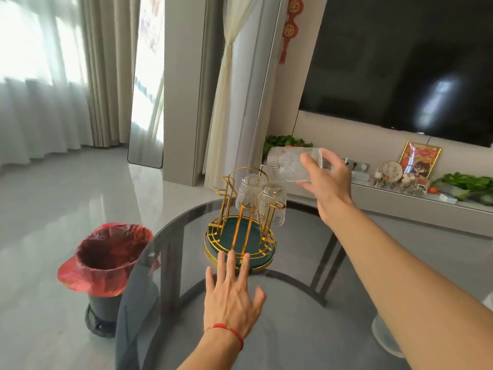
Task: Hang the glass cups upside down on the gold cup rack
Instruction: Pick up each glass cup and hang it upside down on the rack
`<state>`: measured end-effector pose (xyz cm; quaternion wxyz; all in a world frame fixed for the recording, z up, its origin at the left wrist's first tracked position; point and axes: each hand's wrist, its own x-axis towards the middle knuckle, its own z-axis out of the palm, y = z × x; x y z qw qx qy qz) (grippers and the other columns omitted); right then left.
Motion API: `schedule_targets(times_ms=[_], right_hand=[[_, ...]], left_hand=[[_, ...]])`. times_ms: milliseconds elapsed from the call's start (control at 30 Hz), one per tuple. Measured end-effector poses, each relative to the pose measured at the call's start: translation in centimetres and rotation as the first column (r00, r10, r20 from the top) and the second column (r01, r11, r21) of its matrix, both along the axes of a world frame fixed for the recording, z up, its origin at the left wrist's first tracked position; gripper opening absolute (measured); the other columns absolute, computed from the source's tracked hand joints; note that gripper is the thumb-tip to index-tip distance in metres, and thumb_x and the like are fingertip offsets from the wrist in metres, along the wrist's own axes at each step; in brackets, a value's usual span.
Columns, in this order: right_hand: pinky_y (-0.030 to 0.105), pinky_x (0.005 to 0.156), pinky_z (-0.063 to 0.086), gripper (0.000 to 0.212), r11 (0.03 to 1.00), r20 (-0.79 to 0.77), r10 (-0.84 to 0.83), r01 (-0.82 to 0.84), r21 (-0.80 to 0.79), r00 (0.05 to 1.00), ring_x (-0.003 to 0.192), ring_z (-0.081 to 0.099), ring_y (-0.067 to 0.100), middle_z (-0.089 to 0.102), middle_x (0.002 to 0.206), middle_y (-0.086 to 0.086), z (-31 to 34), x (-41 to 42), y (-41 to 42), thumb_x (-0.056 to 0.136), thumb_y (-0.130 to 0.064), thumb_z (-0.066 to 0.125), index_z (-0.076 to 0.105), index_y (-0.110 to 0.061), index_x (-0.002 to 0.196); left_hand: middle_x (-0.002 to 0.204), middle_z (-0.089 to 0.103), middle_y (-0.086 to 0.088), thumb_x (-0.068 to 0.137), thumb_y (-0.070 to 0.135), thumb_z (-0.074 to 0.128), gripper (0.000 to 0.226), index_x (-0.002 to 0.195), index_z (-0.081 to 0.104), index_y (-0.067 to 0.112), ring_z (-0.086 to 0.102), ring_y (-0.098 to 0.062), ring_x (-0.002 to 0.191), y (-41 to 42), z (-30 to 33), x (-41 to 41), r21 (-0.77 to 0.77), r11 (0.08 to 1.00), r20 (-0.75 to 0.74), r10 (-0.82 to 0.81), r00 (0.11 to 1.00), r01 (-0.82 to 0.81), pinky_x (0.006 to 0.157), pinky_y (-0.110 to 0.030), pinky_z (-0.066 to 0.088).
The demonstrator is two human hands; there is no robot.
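Observation:
The gold cup rack [232, 198] stands on a green round tray [262, 256] on a dark glass table [280, 329]. Two glass cups hang upside down on its far pegs: one at the back [249, 192] and one to the right [273, 206]. My right hand [326, 180] holds a third patterned glass cup [289, 164] on its side, in the air above and right of the rack. My left hand [232, 295] lies flat with fingers spread, fingertips touching the tray's near rim.
A bin with a red bag [106, 260] stands on the floor left of the table. A TV [400, 62] and a low shelf with plants and ornaments [416, 182] lie behind. A pale round object [386, 335] shows beneath the glass at right.

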<state>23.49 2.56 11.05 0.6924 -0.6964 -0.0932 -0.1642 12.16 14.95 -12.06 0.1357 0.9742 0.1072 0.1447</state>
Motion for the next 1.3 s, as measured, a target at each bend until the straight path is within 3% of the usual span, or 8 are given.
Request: schedule_targets(times_ms=[200,367,533,633,733,1033,1200,1300], right_hand=[[0.04,0.077,0.067,0.07,0.98,-0.007,0.081,-0.081,-0.18,0.997,0.107,0.071,0.025,0.061,0.14,0.01,3.1,5.5,7.0,0.088,-0.03,0.081,0.052,-0.015,0.15],[0.051,0.088,0.063,0.062,0.892,0.002,0.112,-0.1,-0.441,0.994,0.112,0.07,0.033,0.065,0.13,0.012,3.3,7.5,11.1,0.085,-0.035,0.081,0.06,-0.009,0.136],[0.05,0.099,0.058,0.064,0.762,0.022,0.123,-0.08,-0.642,0.992,0.126,0.063,0.035,0.064,0.142,0.014,2.1,7.9,13.8,0.088,-0.04,0.076,0.062,-0.002,0.138],[0.038,0.077,0.058,0.048,0.638,0.014,0.108,-0.059,-0.768,0.994,0.109,0.069,0.034,0.072,0.119,0.015,0.9,7.8,15.4,0.086,-0.039,0.075,0.071,-0.003,0.119],[0.029,0.056,0.039,0.033,0.482,-0.002,0.079,-0.04,-0.875,0.997,0.089,0.068,0.029,0.069,0.094,0.006,0.0,7.7,16.3,0.083,-0.041,0.073,0.069,-0.011,0.097],[0.042,0.084,0.038,0.065,0.023,-0.036,0.031,-0.037,-0.999,0.999,0.122,0.059,0.035,0.065,0.132,0.011,-0.8,7.4,17.3,0.083,-0.055,0.075,0.063,-0.019,0.135],[0.046,0.09,0.038,0.058,-0.101,0.041,0.046,0.046,-0.994,0.998,0.127,0.055,0.034,0.064,0.134,0.009,-1.1,6.8,17.0,0.089,-0.057,0.066,0.062,-0.022,0.136],[0.054,0.106,0.034,0.042,0.025,0.183,0.089,0.182,-0.983,0.979,0.132,0.05,0.032,0.066,0.131,0.009,-2.2,4.8,15.8,0.099,-0.05,0.052,0.066,-0.019,0.124]], left_hand=[[0.171,-0.003,-0.01,0.09,0.067,0.016,0.08,0.159,-0.004,0.031,-0.016,-0.033,0.155,0.1,0.1,0.3,-0.044,0.999,0.021,-0.022,1.0,0.023,0.126,-0.053,0.0],[0.171,-0.006,-0.008,0.088,0.067,0.018,0.081,0.159,-0.006,0.034,-0.018,-0.031,0.154,0.1,0.4,0.5,-0.077,0.997,0.026,-0.03,0.999,0.032,0.125,-0.052,-0.002],[0.171,-0.001,-0.007,0.087,0.065,0.021,0.081,0.159,-0.001,0.035,-0.016,-0.03,0.155,0.1,0.4,0.8,-0.096,0.995,0.024,-0.028,0.999,0.03,0.126,-0.055,0.003],[0.171,0.0,-0.009,0.088,0.064,0.024,0.081,0.159,0.001,0.034,-0.014,-0.032,0.155,0.1,0.3,0.9,-0.09,0.996,0.017,-0.024,1.0,0.025,0.125,-0.056,0.003],[0.171,-0.004,-0.008,0.089,0.064,0.024,0.081,0.159,-0.002,0.034,-0.018,-0.032,0.154,0.2,0.3,0.9,-0.096,0.995,0.003,-0.028,1.0,0.028,0.125,-0.056,0.001],[0.171,-0.01,-0.007,0.089,0.061,0.023,0.08,0.158,-0.009,0.034,-0.023,-0.029,0.153,0.1,0.3,0.7,-0.078,0.997,-0.014,-0.022,1.0,0.02,0.125,-0.055,-0.001],[0.171,-0.002,-0.009,0.09,0.059,0.023,0.078,0.159,-0.001,0.031,-0.017,-0.032,0.154,0.1,0.3,0.4,-0.049,0.999,0.005,-0.016,1.0,0.016,0.125,-0.056,0.002],[0.171,0.003,-0.011,0.092,0.058,0.026,0.077,0.16,0.004,0.029,-0.012,-0.033,0.155,0.2,0.3,0.4,-0.026,1.0,0.008,-0.012,1.0,0.013,0.126,-0.054,0.006]])
